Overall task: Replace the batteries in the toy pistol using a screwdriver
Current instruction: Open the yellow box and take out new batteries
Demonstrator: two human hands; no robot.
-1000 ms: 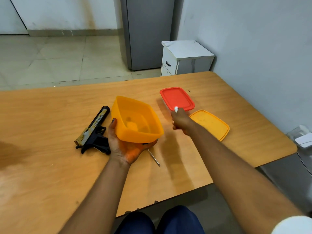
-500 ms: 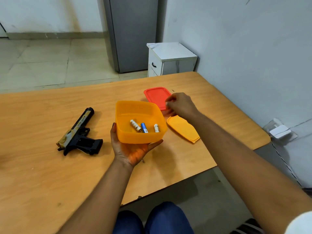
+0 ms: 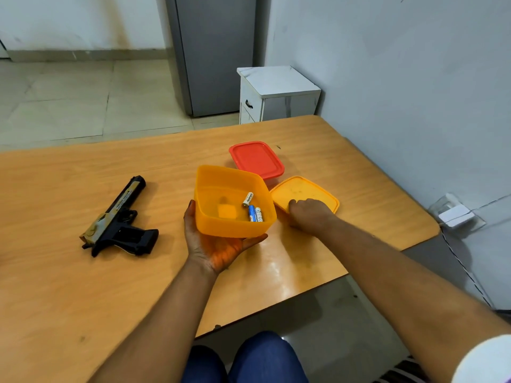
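The black and gold toy pistol [image 3: 119, 219] lies on its side on the wooden table [image 3: 55, 286], left of my hands. My left hand [image 3: 218, 250] cups an open orange container [image 3: 226, 228] from below, just above the table. Three batteries [image 3: 253, 208] lie inside it by the right wall. My right hand [image 3: 309, 217] sits on the near edge of the flat orange lid [image 3: 307, 189], fingers curled over it. No screwdriver shows; the container and my left hand cover the spot beneath them.
A red lidded container [image 3: 257, 158] stands behind the orange one. The table's right edge runs close to a wall, where a white adapter [image 3: 456, 217] hangs. Beyond the far edge stand a white cabinet [image 3: 276, 92] and a grey fridge [image 3: 218, 51].
My right hand came back from the red container to the orange lid, which now lies flat. The orange container went from tipped to level, showing the batteries. The view shifted right.
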